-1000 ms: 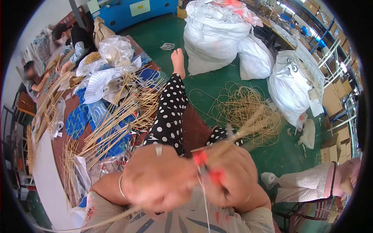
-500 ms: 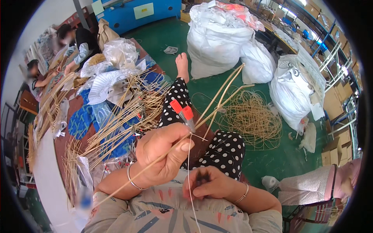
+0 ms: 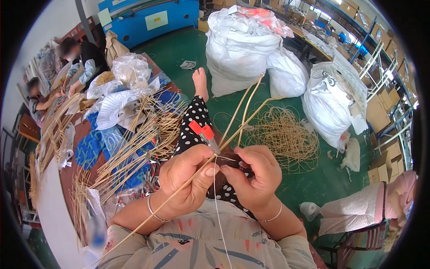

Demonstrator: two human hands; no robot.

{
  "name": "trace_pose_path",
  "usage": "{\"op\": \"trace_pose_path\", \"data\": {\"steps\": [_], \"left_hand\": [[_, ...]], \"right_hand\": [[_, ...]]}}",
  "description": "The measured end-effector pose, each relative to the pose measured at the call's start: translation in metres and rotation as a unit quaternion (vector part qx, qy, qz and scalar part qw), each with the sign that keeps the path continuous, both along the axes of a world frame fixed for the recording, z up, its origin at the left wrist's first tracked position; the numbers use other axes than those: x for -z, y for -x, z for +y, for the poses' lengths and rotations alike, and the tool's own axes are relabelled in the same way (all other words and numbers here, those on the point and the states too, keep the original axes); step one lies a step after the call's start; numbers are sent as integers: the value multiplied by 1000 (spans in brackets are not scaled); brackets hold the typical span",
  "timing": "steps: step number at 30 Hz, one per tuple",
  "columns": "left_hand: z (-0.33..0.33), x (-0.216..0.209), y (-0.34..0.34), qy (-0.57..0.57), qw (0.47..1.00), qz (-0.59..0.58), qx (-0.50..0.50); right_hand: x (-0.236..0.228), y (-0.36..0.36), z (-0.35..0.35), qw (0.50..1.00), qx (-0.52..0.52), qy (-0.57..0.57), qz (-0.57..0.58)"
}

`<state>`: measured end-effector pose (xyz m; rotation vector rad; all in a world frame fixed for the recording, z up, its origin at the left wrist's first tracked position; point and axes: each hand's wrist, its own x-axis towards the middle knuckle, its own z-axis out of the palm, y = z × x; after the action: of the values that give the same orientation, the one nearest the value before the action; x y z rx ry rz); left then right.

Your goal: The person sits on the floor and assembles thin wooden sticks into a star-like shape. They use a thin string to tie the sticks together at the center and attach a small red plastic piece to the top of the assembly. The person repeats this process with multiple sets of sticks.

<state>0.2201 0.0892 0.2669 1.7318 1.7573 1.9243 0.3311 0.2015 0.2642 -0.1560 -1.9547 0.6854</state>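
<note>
My left hand is closed round thin bamboo strips, pinching them between thumb and forefinger. One long strip runs back past my forearm, while others fork outward to the far right. A spring clamp with red handle ends grips the strips just beyond my left fingertips. White string is wound at that spot, and its long tail hangs down over my shirt. My right hand is closed beside it, thumb and forefinger at the string's short end; its other fingers are partly hidden.
Bundled bamboo strips lie on the table at left. Coiled cane rests on the green floor at right. Large white sacks stand ahead. Two people work at far left; another person is at lower right.
My right hand has risen from near my lap to the string beside my left hand. The left hand still holds the strips, and the whole view has shifted slightly.
</note>
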Motion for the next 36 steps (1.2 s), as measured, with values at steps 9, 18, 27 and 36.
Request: {"op": "trace_pose_path", "data": {"steps": [9, 18, 27, 36], "left_hand": [[3, 3, -2, 10, 999, 17, -27], [1, 0, -4, 30, 999, -30, -13], [8, 7, -6, 31, 1000, 1, -5], [5, 9, 19, 77, 997, 6, -24]], "right_hand": [[0, 7, -2, 999, -8, 8, 34], [2, 7, -1, 999, -13, 15, 37], [4, 10, 1, 999, -25, 19, 39], [-18, 5, 24, 992, -74, 93, 41]]}}
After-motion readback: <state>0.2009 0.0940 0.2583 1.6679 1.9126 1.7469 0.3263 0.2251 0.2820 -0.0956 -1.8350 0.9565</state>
